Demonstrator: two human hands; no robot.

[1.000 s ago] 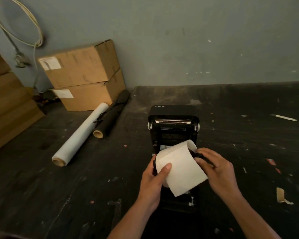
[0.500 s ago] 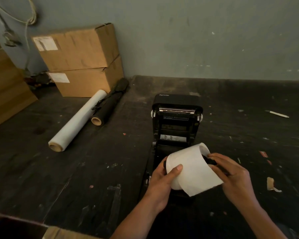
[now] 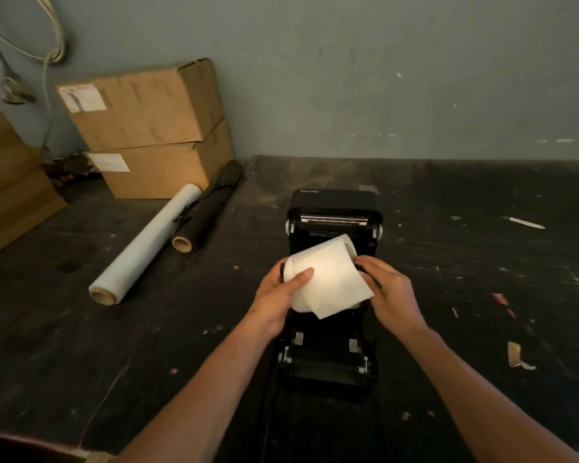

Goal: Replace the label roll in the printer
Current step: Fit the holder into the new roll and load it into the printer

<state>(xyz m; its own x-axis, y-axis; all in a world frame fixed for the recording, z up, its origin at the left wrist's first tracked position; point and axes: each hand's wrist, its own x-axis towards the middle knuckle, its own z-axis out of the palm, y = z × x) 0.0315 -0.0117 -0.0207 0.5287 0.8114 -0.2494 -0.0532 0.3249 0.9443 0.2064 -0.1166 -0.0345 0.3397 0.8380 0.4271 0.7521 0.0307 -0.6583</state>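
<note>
Label roll (image 3: 325, 275) raised over open printer (image 3: 331, 359), left hand (image 3: 278, 295) gripping it, right hand (image 3: 390, 292) grip unclear, fingertips hidden.

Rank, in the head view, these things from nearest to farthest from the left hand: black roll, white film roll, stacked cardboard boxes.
From the left hand:
1. Black roll, up-left.
2. White film roll, farther left.
3. Stacked cardboard boxes, against the wall.

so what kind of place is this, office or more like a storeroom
Most likely a storeroom or packing area, not an office: stacked cardboard boxes with shipping labels against the wall, a stretch-wrap roll lying on the worn dark surface, and a label printer open for reloading.
</note>
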